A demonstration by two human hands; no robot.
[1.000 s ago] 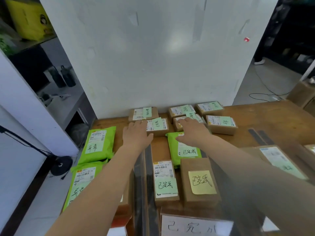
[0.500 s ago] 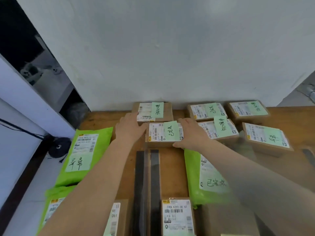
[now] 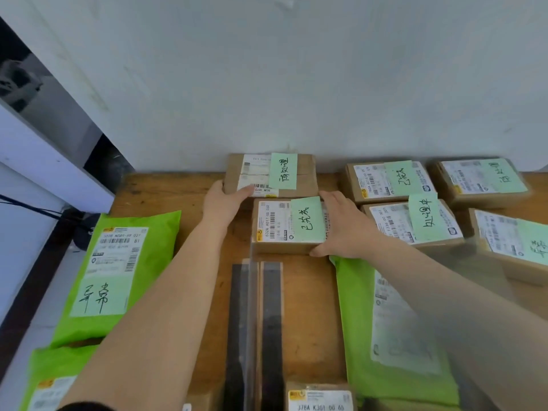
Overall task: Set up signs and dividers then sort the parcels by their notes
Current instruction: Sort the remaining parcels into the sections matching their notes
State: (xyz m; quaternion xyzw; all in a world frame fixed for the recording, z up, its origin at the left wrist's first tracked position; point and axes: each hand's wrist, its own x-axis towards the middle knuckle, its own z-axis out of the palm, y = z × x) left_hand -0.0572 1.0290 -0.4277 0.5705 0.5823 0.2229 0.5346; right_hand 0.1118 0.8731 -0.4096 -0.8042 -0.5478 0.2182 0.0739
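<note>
Head view of a wooden table (image 3: 166, 191) pushed against a pale grey wall (image 3: 296, 78). At far left, a white panel edge (image 3: 44, 161) and a dark gap beyond it; a black cable (image 3: 26, 204) runs across the lower left towards a dark round object at the table's corner.

The left hand (image 3: 224, 200) rests on the near left corner of the rear box (image 3: 271, 175), thumb laid over its label edge and fingers relaxed, not closed around it. This box stands against the wall and bears a green note. The right hand (image 3: 341, 226) lies against the right side of the front box (image 3: 289, 225), thumb at the near right corner, fingers extended along the top edge; whether they curl over the far side cannot be told. The front box sits just in front of the rear box, touching or nearly so, and also carries a green note.

Two dark strips (image 3: 255, 330) with a clear upright divider between them run from the front box towards the viewer. Left of them lies a green mailer (image 3: 124, 274) with a handwritten note; a second mailer (image 3: 394, 336) lies on the right, under the right forearm. Four more boxes (image 3: 415, 221) with notes occupy the right rear of the table. A fifth labelled box shows at the bottom edge.
</note>
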